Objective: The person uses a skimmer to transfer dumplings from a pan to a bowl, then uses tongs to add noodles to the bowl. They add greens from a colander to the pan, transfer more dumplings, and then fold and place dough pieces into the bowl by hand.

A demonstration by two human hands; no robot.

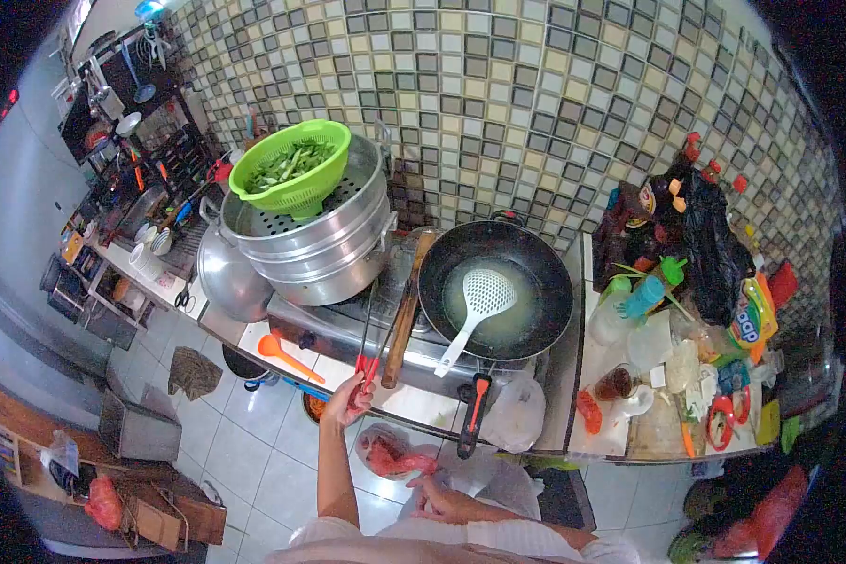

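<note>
My left hand (350,401) is closed around the red handles of metal tongs (368,365), which point up over the stove's front. Lower down, my right hand (434,496) has its fingers against a clear plastic bag with red contents (397,458); its exact grip is too small to tell. A black wok (555,291) stands on the stove (348,340) with pale liquid inside and a white slotted ladle (489,293) resting in it. A wooden utensil (406,324) lies left of the wok. An orange spoon (289,357) lies on the counter's front edge.
On the left burner stands a large steamer pot (321,254), with a green colander of cut greens (334,174) on top. A metal lid (230,274) leans beside it. A plastic bag (517,411) hangs near the wok handle. Bottles, bags and red scissors (721,421) crowd the right counter.
</note>
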